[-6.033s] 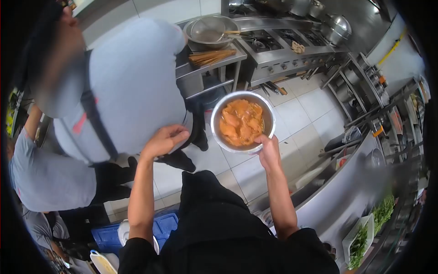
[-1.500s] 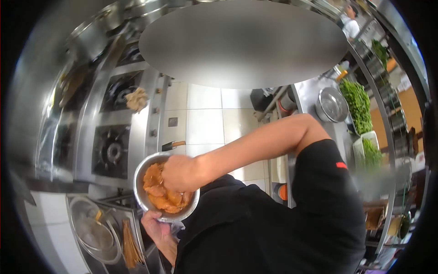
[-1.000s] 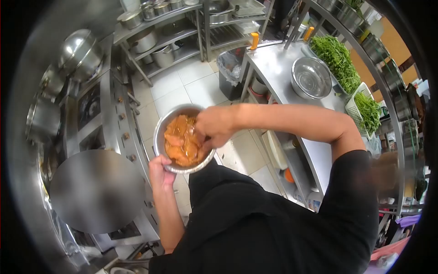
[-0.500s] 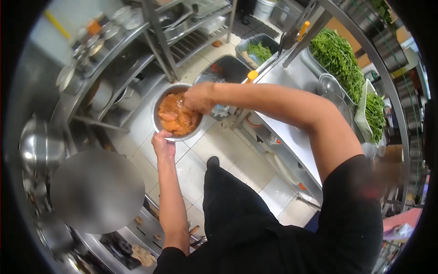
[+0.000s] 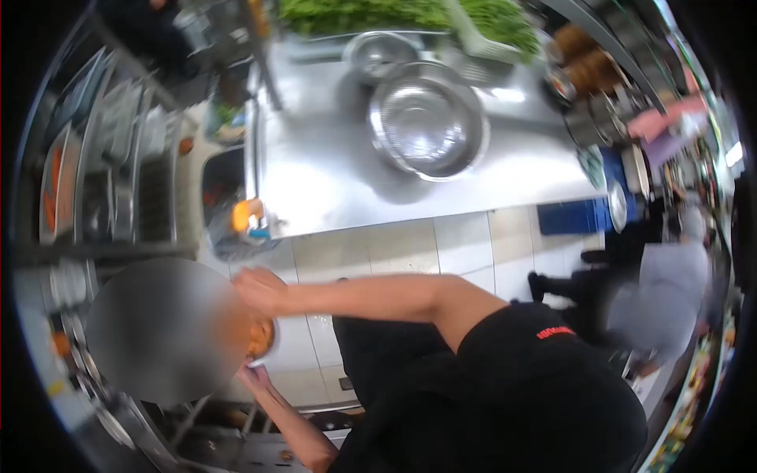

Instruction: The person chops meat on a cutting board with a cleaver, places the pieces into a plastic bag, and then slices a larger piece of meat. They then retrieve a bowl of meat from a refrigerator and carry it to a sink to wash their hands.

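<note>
A steel bowl [image 5: 266,340] of orange marinated meat shows only as a sliver at the lower left; a blurred patch hides the rest. My left hand [image 5: 256,378] grips the bowl's rim from below. My right hand [image 5: 259,288] reaches across my body and rests at the top of the bowl, with its fingers curled down toward the meat. The fingertips are hidden, so I cannot tell whether they hold any meat.
A steel table [image 5: 331,181] ahead carries a large empty steel bowl [image 5: 430,130], a smaller bowl [image 5: 378,51] and green vegetables [image 5: 394,12]. Shelves with trays [image 5: 102,189] stand at the left. A person in grey [image 5: 662,299] stands at the right by a blue crate [image 5: 576,217].
My view has swung round from the shelves to the steel table. The bowl has dropped to the lower left, still held by my left hand with my right hand in it.
</note>
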A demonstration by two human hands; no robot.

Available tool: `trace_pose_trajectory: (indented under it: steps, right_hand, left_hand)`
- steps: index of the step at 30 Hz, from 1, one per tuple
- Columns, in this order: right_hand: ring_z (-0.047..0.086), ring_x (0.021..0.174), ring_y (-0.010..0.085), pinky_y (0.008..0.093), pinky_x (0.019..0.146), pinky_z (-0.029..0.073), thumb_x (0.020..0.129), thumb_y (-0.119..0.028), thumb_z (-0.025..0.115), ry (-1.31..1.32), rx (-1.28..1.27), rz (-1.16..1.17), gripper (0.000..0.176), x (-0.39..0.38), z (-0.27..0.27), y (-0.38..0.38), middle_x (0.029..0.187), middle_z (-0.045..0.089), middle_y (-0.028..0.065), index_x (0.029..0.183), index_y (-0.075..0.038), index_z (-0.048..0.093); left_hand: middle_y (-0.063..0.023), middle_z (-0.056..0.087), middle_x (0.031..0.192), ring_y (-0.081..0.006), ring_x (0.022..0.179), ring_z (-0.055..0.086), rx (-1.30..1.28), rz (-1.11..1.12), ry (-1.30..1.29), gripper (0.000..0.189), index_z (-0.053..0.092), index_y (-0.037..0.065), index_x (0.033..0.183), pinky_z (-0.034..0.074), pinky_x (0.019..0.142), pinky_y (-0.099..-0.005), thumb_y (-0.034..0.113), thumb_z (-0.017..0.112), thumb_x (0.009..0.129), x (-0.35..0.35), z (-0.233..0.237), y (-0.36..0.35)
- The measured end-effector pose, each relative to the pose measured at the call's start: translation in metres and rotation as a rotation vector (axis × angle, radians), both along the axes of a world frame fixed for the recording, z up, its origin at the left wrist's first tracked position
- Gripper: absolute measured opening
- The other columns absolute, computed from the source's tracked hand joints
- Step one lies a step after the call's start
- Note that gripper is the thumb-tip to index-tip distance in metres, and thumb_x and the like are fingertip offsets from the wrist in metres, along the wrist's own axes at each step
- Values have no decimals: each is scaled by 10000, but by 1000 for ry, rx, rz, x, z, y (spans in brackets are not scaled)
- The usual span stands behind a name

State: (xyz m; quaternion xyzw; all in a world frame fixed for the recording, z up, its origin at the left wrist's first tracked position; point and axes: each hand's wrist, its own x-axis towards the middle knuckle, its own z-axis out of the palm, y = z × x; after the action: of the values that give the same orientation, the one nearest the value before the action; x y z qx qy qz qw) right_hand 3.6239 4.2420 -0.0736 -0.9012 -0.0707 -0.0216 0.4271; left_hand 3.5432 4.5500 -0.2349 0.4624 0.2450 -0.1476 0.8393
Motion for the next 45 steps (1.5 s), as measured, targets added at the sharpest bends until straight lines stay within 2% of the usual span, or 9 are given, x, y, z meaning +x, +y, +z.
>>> trace_pose_trajectory:
  steps: [3,5,13,15,22,29,36,43,45]
  right_hand:
    - [582,739,344,441,680,475,838,-233,617,-8,211,-258,220,-95,-7,-50,750,602,142,755,-36,565]
    - [571,744,348,437,663,461,828,-126,595,7,330,-502,104,-159,-9,-91,745,582,141,791,-39,551]
    - [633,652,256,360,617,496,834,-140,624,97,177,-1841,86,-459,-92,-210,713,649,125,819,-62,656]
    - [607,621,127,282,593,488,815,-110,680,60,140,-2104,50,-528,-103,-206,685,657,69,801,-66,662]
    - [600,732,129,271,679,478,817,-176,695,145,429,-2671,142,-684,-143,-81,765,657,47,867,-48,662]
    - [467,635,90,261,580,413,814,-245,702,497,595,-2773,221,-702,-153,80,667,536,-24,835,-30,653]
    - [462,483,90,255,431,380,872,-192,643,483,1224,-2815,222,-655,-132,169,595,517,3,727,-46,559]
    - [475,444,107,255,388,375,890,-154,632,338,1561,-2874,176,-608,-115,164,582,515,16,766,-61,549]
    - [491,472,103,249,408,386,889,-170,640,618,1609,-2818,189,-605,-113,143,595,521,13,763,-68,544]
  left_hand:
    - [-160,604,1036,-280,979,607,17,-107,65,420,586,-58,931,497,928,-386,15,547,519,-24,49,-75]
    - [-167,600,1072,-304,1013,605,-19,-291,222,517,571,-73,1024,487,953,-418,-1,538,514,-32,5,-70]
    - [-185,498,1297,-347,1209,495,-58,-1031,325,727,403,-59,1298,393,1055,-482,-91,505,579,-76,45,-304]
    - [-182,459,1341,-352,1256,448,17,-1129,414,749,376,-47,1328,354,1088,-488,-87,500,591,-89,50,-357]
    - [-180,460,1350,-351,1267,440,52,-1248,371,678,406,-54,1303,360,1088,-498,-102,464,630,-150,16,-526]
    - [-180,524,1264,-354,1178,511,76,-1089,341,597,442,-66,1259,422,1023,-500,-111,455,664,-179,-52,-660]
    - [-9,445,708,-154,599,415,149,-1046,387,197,505,51,788,405,611,-293,-120,501,691,-142,-123,-744]
    - [-91,625,980,-239,906,602,185,-986,427,306,589,17,975,510,827,-395,-93,523,697,-127,-142,-772]
    - [-104,627,1041,-264,982,593,228,-986,452,343,590,21,1024,499,871,-417,-83,530,703,-123,-135,-773]
